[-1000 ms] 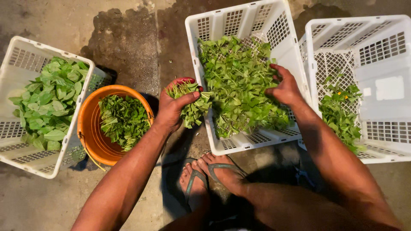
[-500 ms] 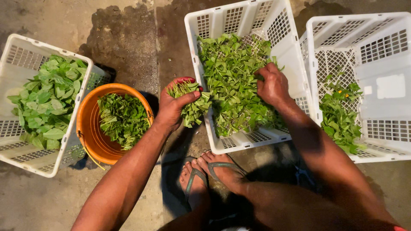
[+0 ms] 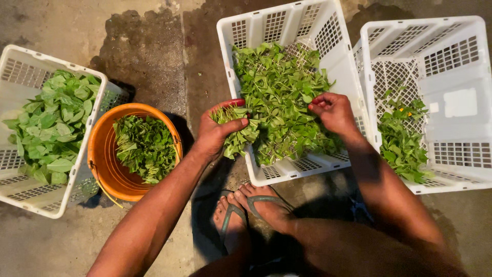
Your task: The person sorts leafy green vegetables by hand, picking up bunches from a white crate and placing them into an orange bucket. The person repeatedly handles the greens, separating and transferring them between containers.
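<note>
Seen from above, two feet in flip-flops (image 3: 256, 213) rest on wet concrete. Just beyond, the left hand (image 3: 218, 131) is closed around a bunch of green leaves (image 3: 237, 134) at the rim of the middle white crate (image 3: 287, 172). The right hand (image 3: 333, 110), fingers curled, pinches leaves in the leaf pile (image 3: 279, 97) inside that crate. An orange bucket (image 3: 102, 164) of leaves sits to the left.

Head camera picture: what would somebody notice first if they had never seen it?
Probably the heap of green leaves filling the middle white crate. The left hand grips a bunch of leaves at its near edge, the right hand pinches among them. An orange bucket of leaves sits left.
</note>
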